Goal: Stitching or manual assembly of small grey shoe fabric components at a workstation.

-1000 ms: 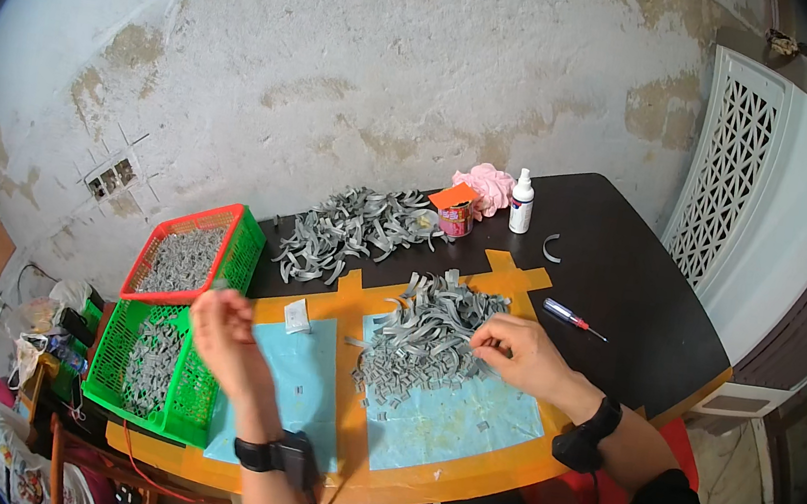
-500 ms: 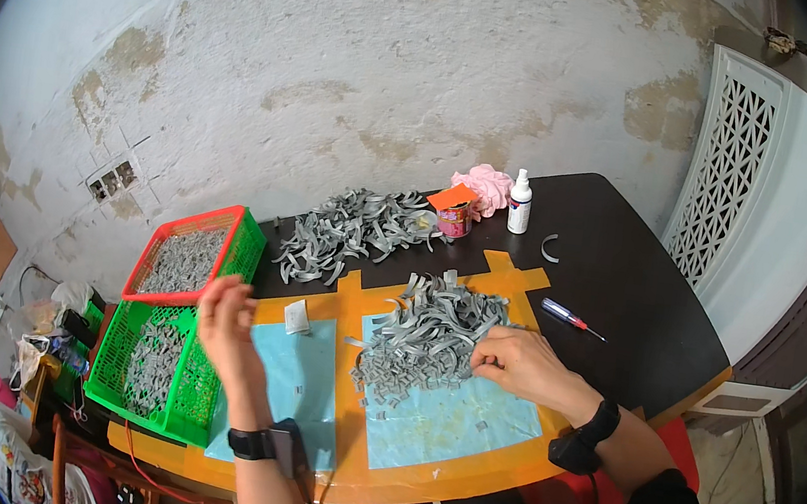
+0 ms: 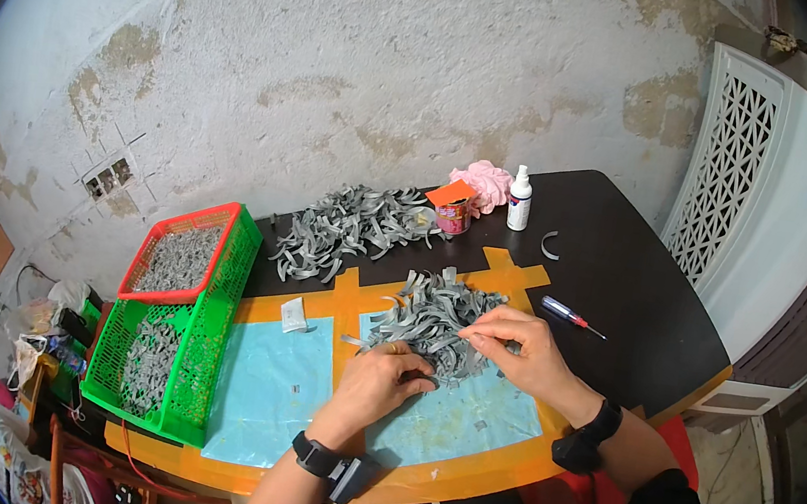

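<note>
A heap of grey curved strips (image 3: 442,307) lies on the right-hand blue sheet (image 3: 421,441), with small cut grey pieces along its near side. My left hand (image 3: 379,385) rests at the near left edge of this heap, covering many of the small pieces. Its fingers are curled inward, and whatever they hold is hidden. At the heap's right side my right hand (image 3: 524,353) has thumb and forefinger pinched together just over the strips. What sits in that pinch is too small to make out. Both wrists carry dark strapped devices.
Left stand green (image 3: 177,416) and red (image 3: 141,295) baskets of small grey pieces. Behind lies another strip heap (image 3: 356,231), beside a pink tin (image 3: 453,218), pink cloth (image 3: 484,183) and white spray bottle (image 3: 520,201). A screwdriver (image 3: 567,312) lies right; a white packet (image 3: 294,315) lies left.
My left hand has come from beside the baskets, rightward and down to the near edge of the heap. My right hand has shifted slightly up, its fingertips now pinched over the strips.
</note>
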A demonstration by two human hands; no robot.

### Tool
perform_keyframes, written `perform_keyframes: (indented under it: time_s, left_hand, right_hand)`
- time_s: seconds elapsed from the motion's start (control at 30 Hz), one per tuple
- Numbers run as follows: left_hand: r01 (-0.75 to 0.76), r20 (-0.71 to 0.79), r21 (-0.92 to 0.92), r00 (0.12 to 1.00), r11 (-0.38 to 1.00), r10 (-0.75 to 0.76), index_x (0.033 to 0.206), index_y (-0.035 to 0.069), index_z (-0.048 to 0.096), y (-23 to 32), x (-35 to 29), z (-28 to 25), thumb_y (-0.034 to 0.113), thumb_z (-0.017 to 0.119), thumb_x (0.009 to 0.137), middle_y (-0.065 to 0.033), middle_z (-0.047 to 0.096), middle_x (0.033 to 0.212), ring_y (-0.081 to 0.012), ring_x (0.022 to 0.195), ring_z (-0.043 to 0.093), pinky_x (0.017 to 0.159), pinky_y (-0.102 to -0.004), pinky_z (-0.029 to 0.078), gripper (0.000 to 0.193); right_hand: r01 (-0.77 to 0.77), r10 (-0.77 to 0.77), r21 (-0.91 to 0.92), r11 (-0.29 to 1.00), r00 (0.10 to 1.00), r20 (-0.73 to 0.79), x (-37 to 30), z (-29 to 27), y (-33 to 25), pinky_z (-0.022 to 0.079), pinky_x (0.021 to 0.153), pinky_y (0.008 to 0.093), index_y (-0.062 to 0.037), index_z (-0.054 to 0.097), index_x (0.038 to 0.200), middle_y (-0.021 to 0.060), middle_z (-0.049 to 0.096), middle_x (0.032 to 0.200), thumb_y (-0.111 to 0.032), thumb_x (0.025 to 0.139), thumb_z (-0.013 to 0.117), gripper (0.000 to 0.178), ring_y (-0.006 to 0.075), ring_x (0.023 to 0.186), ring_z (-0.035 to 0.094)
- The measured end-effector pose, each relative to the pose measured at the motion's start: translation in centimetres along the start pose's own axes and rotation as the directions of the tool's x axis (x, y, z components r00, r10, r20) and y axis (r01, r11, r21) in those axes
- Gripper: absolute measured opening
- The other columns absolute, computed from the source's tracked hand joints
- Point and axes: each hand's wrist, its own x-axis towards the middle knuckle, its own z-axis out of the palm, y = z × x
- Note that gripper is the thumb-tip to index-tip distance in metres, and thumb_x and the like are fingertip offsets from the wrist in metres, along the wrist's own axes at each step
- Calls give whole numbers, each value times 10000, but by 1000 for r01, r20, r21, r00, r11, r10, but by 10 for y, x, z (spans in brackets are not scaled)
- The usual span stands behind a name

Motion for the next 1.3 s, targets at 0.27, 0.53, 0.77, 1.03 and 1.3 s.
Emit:
perform_keyframes:
  time_s: [0.27,0.53,0.77,1.03,1.3]
  left_hand:
    - [-77,2,110,997,991,77,888,115,694,11,-1,4,120,707,753,-65,637,868,-280,795,636,673,-370,518,135]
    - [218,110,-451,976,866,-188,920,26,666,31,2,12,140,702,848,-2,650,830,-78,720,599,644,-244,485,141]
    - [241,177,-649,970,722,-165,928,-4,631,15,0,31,98,669,884,33,616,816,-21,784,554,682,-186,459,117]
    - [283,216,-415,954,865,-209,914,34,645,21,2,4,123,693,858,4,629,848,-71,748,603,670,-233,473,115]
    - [-1,38,77,999,997,-2,914,86,695,10,0,1,166,742,750,-81,651,908,-286,809,639,694,-360,503,189]
  right_hand:
    - [-255,209,312,915,962,174,-2,4,0,470,719,224,12,699,985,58,636,925,-27,870,639,136,95,823,586]
    - [-282,276,471,836,957,84,-6,8,5,462,678,189,-10,710,951,37,648,962,-44,856,659,113,77,840,599]
    - [-289,276,527,799,955,105,-8,12,-6,462,693,205,4,687,936,43,626,975,-38,862,647,94,69,802,575]
    - [-264,284,631,729,956,72,-9,10,-7,455,642,201,-22,567,864,62,641,930,-37,891,599,45,42,699,525]
    - [-332,313,620,711,939,144,-6,2,-13,438,598,197,-39,518,863,67,649,896,-72,909,600,99,43,670,519]
